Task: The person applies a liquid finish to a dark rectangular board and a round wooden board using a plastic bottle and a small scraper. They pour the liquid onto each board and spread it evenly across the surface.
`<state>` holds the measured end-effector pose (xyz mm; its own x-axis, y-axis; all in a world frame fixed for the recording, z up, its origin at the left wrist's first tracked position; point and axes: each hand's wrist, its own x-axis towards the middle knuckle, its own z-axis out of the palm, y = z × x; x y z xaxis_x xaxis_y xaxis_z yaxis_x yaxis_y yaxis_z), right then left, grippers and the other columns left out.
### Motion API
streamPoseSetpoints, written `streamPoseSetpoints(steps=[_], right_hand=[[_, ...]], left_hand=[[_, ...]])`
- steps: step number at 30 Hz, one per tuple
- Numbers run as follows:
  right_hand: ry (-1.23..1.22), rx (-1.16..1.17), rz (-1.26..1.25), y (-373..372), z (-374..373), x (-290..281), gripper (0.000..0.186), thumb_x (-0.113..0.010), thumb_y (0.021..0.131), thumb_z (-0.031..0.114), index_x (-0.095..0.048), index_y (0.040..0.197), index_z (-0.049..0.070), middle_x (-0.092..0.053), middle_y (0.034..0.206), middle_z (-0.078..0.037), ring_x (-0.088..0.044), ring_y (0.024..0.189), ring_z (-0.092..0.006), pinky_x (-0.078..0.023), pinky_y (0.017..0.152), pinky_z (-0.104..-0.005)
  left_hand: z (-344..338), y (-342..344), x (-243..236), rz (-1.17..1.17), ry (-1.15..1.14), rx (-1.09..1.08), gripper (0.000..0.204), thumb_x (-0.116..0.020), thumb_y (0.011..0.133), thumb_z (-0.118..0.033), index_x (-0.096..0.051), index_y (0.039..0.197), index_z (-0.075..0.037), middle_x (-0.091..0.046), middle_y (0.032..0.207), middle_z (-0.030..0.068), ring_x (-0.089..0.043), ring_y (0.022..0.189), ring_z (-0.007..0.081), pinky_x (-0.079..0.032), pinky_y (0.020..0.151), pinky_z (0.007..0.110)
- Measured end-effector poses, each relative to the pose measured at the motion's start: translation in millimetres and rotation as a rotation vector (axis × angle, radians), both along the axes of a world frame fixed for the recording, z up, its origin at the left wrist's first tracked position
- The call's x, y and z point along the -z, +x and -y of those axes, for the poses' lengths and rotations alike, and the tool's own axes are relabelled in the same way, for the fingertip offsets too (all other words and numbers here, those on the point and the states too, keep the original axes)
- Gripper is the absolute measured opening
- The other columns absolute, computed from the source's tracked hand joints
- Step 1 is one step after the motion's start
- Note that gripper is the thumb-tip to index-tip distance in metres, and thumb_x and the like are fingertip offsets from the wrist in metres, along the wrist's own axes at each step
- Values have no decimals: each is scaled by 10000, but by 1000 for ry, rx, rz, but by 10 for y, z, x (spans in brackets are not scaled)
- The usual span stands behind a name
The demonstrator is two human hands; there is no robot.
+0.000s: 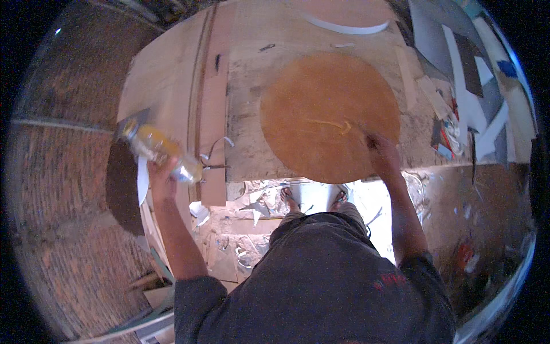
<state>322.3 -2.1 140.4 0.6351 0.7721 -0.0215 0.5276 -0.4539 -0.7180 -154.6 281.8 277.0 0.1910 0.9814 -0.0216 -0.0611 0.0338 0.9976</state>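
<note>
At the left, my left hand (pixel 163 178) is closed round a clear plastic bottle (pixel 163 153) with yellowish stuff inside. The bottle is tilted, its narrow end up and to the left, and slightly blurred. A large round brown disc (pixel 309 86) lies flat on the wooden table. Across its middle runs a wet-looking yellow streak (pixel 326 123) with a hooked right end. My right hand (pixel 382 153) is over the disc's right edge, fingers drawn together and pointing at the streak. Whatever they pinch is dark, blurred and too small to name.
Long wooden strips (pixel 213 114) run along the table's left part. A white-edged round piece (pixel 349 26) lies at the far edge. Offcuts and sheets (pixel 470 63) crowd the right, near red-handled tools (pixel 444 143). Scraps (pixel 252 209) litter the floor by my feet. A brick wall (pixel 74 172) stands left.
</note>
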Motion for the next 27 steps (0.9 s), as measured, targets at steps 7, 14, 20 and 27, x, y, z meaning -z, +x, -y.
streamPoseSetpoints(steps=[7,14,20,27], right_hand=[[-217,-173,480,-757,-679,-76,288,-635,878,128,-730,1150,119,-715,1169,-129,-665,1070,-371,-528,926,-498],[-511,171,433,-598,-928,-1,281,-601,880,143,-734,1122,93,-733,1049,-209,-707,963,-412,-543,857,-542],[-561,114,433,-1308,-1591,16,314,-574,915,203,-747,1118,36,-737,1007,-238,-725,942,-414,-558,837,-540],[-683,38,250,-1831,-2354,-18,488,-548,972,453,-754,1108,32,-730,1046,-262,-726,1014,-389,-519,970,-538]], left_hand=[[-136,-789,610,-293,-137,73,628,-919,666,-62,-636,1226,-40,-716,1102,53,-687,985,195,-545,918,358],[-261,-923,935,-379,-166,202,592,-923,669,-29,-660,1199,-40,-727,1076,45,-696,962,169,-557,883,340],[-329,-1025,1208,-205,-210,336,585,-938,660,-28,-667,1178,-42,-734,1091,51,-700,974,163,-560,896,352],[-326,-1027,1226,-234,-256,357,594,-945,673,-51,-666,1197,-31,-735,1099,53,-701,973,163,-562,894,348]])
